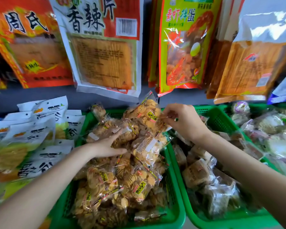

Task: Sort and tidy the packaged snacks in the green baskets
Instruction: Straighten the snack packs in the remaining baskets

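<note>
Left hand rests with straight, open fingers on the heap of clear cracker packets filling the centre green basket. Right hand has its grip closed in a pinch on the edge of one raised cracker packet, held tilted above the basket's far edge. An adjoining green basket to the right holds darker wrapped snacks.

The middle green basket is heaped with cracker packets above its rim; access from above is narrowed by hanging snack bags; its sides are hemmed by white pouches and a neighbouring basket.
</note>
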`<state>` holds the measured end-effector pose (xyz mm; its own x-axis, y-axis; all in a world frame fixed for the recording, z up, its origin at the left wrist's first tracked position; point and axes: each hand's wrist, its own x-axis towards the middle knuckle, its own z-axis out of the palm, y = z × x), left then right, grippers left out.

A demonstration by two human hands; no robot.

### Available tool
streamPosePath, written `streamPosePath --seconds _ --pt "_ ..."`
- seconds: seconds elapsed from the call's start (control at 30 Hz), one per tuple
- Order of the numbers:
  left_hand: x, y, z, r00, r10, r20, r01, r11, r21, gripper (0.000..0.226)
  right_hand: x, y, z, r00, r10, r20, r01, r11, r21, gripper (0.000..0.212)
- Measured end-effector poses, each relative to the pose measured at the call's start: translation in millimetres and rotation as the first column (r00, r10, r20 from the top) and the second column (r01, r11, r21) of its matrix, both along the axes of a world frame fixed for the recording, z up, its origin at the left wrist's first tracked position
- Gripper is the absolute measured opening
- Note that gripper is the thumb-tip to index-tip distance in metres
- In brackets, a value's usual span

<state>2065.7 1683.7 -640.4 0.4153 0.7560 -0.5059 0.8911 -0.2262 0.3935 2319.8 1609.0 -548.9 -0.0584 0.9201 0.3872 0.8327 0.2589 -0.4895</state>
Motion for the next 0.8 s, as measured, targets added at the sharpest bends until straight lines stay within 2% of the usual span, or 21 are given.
streamPosePath --seconds 0.07,0.13,0.2,0.3,0.37,0.43,0.5,0.53,0.6,0.67,0.8 --pt "-17.0 -14.7 18.2 0.999 -0.003 0.036 0.005 0.999 -0.054 0.123 -27.7 11.1 -0.4 0.995 0.092 0.025 -0.093 0.996 0.019 0.01" --pt "-32.3 -29.5 31.8 0.997 -0.001 -0.071 -0.005 0.996 -0.084 0.137 -62.3 28.8 -16.5 0.99 0.119 0.079 -0.12 0.993 0.006 0.016" --pt "-44.2 -45.2 41.9 0.987 -0.037 -0.158 0.017 0.992 -0.123 0.148 -93.0 42.1 -31.7 0.987 0.087 0.136 -0.077 0.994 -0.078 0.026" --pt "-55.1 -56.2 46.6 0.992 -0.011 -0.127 -0.019 0.971 -0.238 0.129 -103.6 44.7 -37.0 0.991 0.075 0.109 -0.055 0.982 -0.18 0.036" --pt "-60.8 -51.3 40.3 0.991 0.037 -0.128 -0.06 0.981 -0.182 0.126 -92.1 41.4 -37.1 0.972 0.095 0.214 -0.039 0.966 -0.256 0.035" --pt "-61.9 -45.2 34.0 0.983 0.128 -0.132 -0.134 0.99 -0.037 0.113 -73.5 33.9 -36.9 0.925 0.121 0.359 0.067 0.881 -0.468 0.054" --pt "-59.6 -39.6 26.9 0.967 0.196 -0.165 -0.199 0.98 -0.001 0.096 -61.1 24.2 -38.5 0.929 0.185 0.321 0.063 0.774 -0.63 0.08" --pt "-56.9 -40.1 24.5 0.962 0.2 -0.185 -0.209 0.977 -0.031 0.098 -59.4 20.3 -41.6 0.938 0.221 0.266 0.008 0.755 -0.655 0.088" --pt "-51.0 -44.9 18.5 0.972 0.145 -0.187 -0.162 0.983 -0.082 0.121 -60.5 16.1 -51.1 0.935 0.263 0.24 -0.062 0.784 -0.618 0.092" --pt "-45.6 -51.3 10.9 0.982 0.092 -0.163 -0.114 0.986 -0.126 0.14 -64.5 16.1 -60.6 0.946 0.243 0.216 -0.103 0.853 -0.512 0.082" --pt "-31.2 -68.9 -1.1 0.985 0.055 -0.164 -0.088 0.976 -0.2 0.126 -80.1 23.9 -58.5 0.99 0.127 0.063 -0.105 0.955 -0.277 0.056"
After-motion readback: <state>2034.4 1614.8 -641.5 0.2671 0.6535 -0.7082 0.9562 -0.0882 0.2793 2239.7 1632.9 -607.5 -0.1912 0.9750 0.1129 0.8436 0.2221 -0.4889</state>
